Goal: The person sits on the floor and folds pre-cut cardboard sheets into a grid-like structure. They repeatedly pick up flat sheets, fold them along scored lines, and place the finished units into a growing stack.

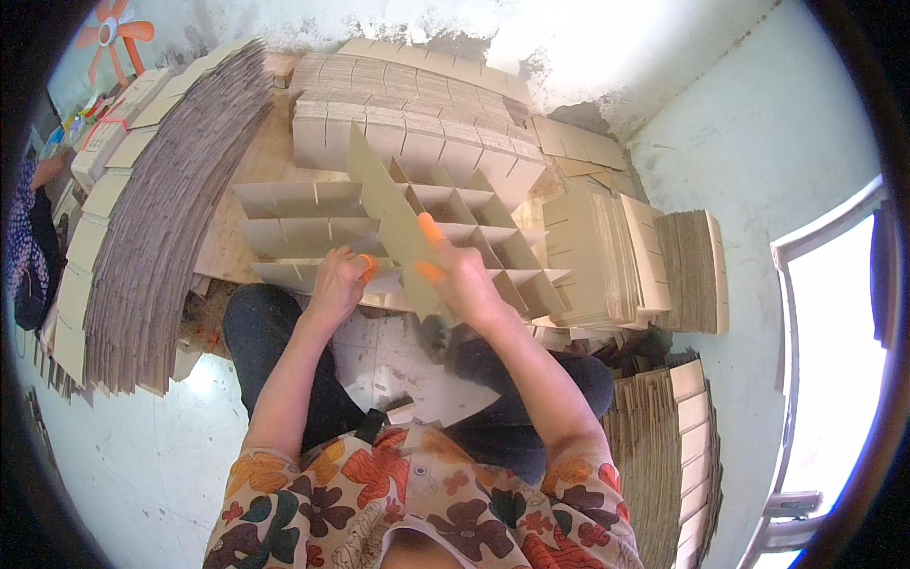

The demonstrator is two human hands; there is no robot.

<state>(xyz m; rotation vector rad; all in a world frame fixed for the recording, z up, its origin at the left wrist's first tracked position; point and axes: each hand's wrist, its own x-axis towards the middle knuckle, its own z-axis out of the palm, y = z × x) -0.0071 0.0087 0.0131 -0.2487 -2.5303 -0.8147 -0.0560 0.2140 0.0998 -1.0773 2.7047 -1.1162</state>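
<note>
In front of me stands a cardboard divider grid, its long strips crossed by several short ones on the right side. My right hand grips a slanted cardboard strip, which rises above the grid near its middle. My left hand is closed at the near long strip, close to the lower part of the slanted strip; its fingertips are partly hidden. Orange covers show on fingers of both hands. Whether the slanted strip sits in the slots I cannot tell.
Slotted cardboard strips are stacked behind the grid, in a long leaning row at left, and at right. Another stack stands on the floor beside my right knee. An orange fan is far left.
</note>
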